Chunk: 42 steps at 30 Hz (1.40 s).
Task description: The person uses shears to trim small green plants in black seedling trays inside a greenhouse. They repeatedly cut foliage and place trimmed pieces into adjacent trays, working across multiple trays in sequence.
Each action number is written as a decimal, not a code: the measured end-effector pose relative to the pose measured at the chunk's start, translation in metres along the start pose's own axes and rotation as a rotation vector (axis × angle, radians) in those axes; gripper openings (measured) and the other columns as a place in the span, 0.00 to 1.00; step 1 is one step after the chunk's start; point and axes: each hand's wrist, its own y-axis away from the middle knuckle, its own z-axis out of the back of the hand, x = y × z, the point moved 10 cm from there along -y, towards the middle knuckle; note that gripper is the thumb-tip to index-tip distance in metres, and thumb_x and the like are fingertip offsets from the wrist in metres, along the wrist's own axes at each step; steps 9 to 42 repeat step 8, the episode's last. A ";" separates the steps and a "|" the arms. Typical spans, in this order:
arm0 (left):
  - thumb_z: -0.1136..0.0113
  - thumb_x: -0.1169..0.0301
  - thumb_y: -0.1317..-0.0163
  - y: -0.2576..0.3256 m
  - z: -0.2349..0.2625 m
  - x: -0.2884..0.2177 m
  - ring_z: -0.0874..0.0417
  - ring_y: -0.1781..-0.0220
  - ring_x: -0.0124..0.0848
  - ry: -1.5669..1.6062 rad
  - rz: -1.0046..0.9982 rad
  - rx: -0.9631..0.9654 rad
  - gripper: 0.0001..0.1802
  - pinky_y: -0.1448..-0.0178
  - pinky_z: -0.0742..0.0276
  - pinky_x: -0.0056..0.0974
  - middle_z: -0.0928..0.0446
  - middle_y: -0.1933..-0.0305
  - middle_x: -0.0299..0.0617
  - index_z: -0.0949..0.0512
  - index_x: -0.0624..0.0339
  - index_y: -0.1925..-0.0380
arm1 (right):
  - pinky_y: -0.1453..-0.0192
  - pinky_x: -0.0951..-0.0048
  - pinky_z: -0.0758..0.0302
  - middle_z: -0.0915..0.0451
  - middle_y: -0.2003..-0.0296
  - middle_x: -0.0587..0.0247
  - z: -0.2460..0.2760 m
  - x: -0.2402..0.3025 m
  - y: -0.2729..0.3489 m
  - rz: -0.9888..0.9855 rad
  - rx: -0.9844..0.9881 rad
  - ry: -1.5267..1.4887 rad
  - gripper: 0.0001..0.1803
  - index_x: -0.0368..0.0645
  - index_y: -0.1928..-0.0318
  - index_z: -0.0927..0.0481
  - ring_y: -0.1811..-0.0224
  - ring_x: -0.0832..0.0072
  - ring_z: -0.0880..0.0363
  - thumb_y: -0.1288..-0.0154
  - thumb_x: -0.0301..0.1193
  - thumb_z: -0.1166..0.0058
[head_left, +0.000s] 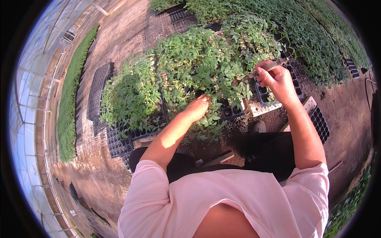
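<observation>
My right hand (pixel 276 79) is closed around a slim brownish stick-like tool (pixel 250 75). The tool's narrow end points left, toward leafy seedlings (pixel 190 59) in black cell trays. Beneath that hand lies a black cell tray (pixel 297 81) with bare cells along its right side. My left hand (pixel 197 108) reaches into the foliage at the near edge of the middle tray. Its fingers are bent and close together, with the tips hidden by leaves, so what they hold cannot be made out. Dark cells (pixel 228 112) show just right of it.
More seedlings (pixel 133 93) fill a tray on the left, beside stacked black trays (pixel 99 89). Dense green plants (pixel 278 25) spread across the far right. Another cell tray (pixel 320 123) leans near my right forearm. A wooden piece (pixel 220 158) lies by my dark-clothed legs.
</observation>
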 end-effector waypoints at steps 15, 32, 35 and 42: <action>0.56 0.81 0.46 0.000 0.002 0.016 0.32 0.40 0.39 0.324 0.204 0.102 0.23 0.38 0.35 0.34 0.38 0.40 0.54 0.35 0.67 0.47 | 0.71 0.79 0.26 0.23 0.77 0.66 -0.040 -0.012 0.004 0.002 0.184 0.014 0.11 0.39 0.61 0.23 0.77 0.81 0.23 0.36 0.34 0.49; 0.56 0.81 0.46 0.000 0.002 0.016 0.32 0.40 0.39 0.324 0.204 0.102 0.23 0.38 0.35 0.34 0.38 0.40 0.54 0.35 0.67 0.47 | 0.71 0.79 0.26 0.23 0.77 0.66 -0.040 -0.012 0.004 0.002 0.184 0.014 0.11 0.39 0.61 0.23 0.77 0.81 0.23 0.36 0.34 0.49; 0.56 0.81 0.46 0.000 0.002 0.016 0.32 0.40 0.39 0.324 0.204 0.102 0.23 0.38 0.35 0.34 0.38 0.40 0.54 0.35 0.67 0.47 | 0.71 0.79 0.26 0.23 0.77 0.66 -0.040 -0.012 0.004 0.002 0.184 0.014 0.11 0.39 0.61 0.23 0.77 0.81 0.23 0.36 0.34 0.49; 0.56 0.81 0.46 0.000 0.002 0.016 0.32 0.40 0.39 0.324 0.204 0.102 0.23 0.38 0.35 0.34 0.38 0.40 0.54 0.35 0.67 0.47 | 0.71 0.79 0.26 0.23 0.77 0.66 -0.040 -0.012 0.004 0.002 0.184 0.014 0.11 0.39 0.61 0.23 0.77 0.81 0.23 0.36 0.34 0.49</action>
